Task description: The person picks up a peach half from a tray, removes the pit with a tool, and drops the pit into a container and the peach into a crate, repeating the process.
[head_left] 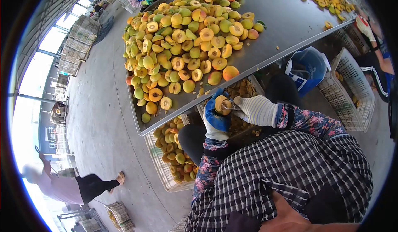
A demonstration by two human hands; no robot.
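Observation:
My left hand, in a white glove with a blue palm, holds a halved yellow peach just off the metal table's edge. My right hand, in a striped whitish glove, is closed on a small metal tool that touches the cut face of the fruit. Whole and halved peaches are heaped on the metal table. Below my hands, a crate of scraps is partly hidden by them.
A white crate of peaches stands below the table at left. A blue bucket and a white crate are at right. One person walks at lower left; another person's gloved hand shows at far right.

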